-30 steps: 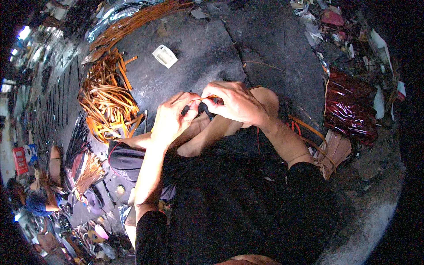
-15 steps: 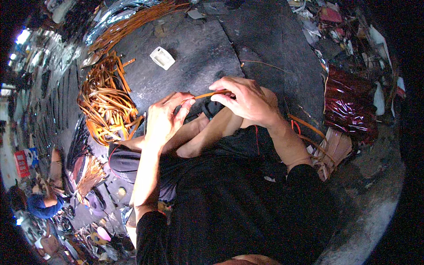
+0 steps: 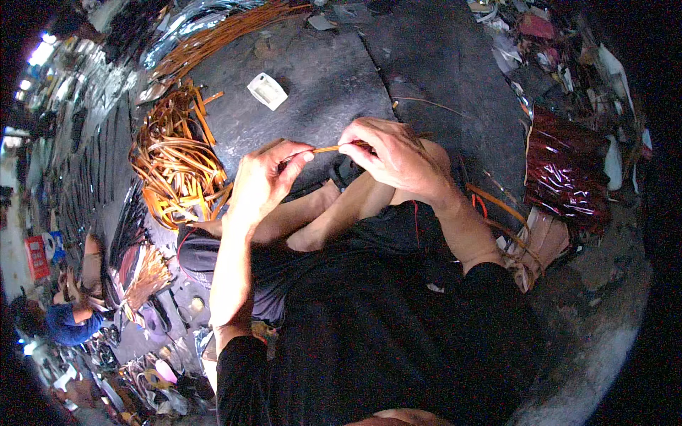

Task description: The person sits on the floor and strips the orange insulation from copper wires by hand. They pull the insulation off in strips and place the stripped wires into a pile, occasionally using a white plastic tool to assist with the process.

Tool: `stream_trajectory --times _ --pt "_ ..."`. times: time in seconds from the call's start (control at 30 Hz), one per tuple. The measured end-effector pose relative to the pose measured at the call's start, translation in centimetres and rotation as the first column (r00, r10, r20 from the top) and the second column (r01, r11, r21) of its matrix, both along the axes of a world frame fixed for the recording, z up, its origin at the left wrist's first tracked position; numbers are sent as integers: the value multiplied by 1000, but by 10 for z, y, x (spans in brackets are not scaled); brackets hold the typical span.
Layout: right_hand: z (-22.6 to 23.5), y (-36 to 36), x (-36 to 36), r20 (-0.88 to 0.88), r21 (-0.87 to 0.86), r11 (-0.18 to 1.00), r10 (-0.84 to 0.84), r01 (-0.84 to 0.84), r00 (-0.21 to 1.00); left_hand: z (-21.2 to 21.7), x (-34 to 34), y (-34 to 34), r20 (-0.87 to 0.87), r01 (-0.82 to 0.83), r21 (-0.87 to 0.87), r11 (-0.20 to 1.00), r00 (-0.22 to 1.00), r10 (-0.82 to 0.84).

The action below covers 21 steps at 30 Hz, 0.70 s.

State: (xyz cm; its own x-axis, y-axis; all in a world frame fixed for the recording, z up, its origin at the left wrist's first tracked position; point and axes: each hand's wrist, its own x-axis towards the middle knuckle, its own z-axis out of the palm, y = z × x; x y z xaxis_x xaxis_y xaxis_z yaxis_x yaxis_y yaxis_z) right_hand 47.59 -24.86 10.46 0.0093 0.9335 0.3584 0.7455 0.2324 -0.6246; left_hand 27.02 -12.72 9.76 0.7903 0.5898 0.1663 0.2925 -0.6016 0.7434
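My left hand [image 3: 264, 179] and my right hand [image 3: 393, 155] are held above my bent knees. Between them stretches a thin orange strip [image 3: 326, 149], pinched at one end by my left fingertips and at the other by my right thumb and fingers. A small dark object [image 3: 346, 170] lies just under the strip, between my hands. A tangled heap of orange strips [image 3: 177, 167] lies on the dark ground to my left.
A small white box [image 3: 267, 90] lies on the dark slab [image 3: 334, 78] ahead. A long bundle of orange strips [image 3: 227, 32] curves along the far left. A dark red foil bag [image 3: 565, 170] and scraps lie at the right. Another person in blue [image 3: 67, 319] crouches at far left.
My hands have drawn apart, left hand moving left and right hand right, so the orange strip now shows as a straight length between them. The view has shifted slightly.
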Motion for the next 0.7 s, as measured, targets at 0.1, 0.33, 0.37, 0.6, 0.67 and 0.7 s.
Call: stream_trajectory --times 0.1,0.33,0.37,0.6,0.67,0.7 --pt "-4 -5 18 -6 34 998 -62 62 998 -6 -17 20 -23 -14 9 1000 1000 15" --pt "0 -23 54 122 -74 973 -208 218 970 3 -75 55 -174 -137 -11 991 976 133" --pt "-2 -24 61 150 -66 966 -236 248 960 -1 -83 58 -196 -167 -26 986 968 159" --pt "-45 -4 102 341 319 885 -441 339 830 -59 -82 93 -33 -136 41 990 990 137" --pt "-53 -19 104 186 325 815 -552 479 813 -66 -64 88 -215 -94 178 980 968 132" --pt "-55 -29 102 55 269 798 -571 539 819 -79 -67 86 -175 -62 285 957 978 116"
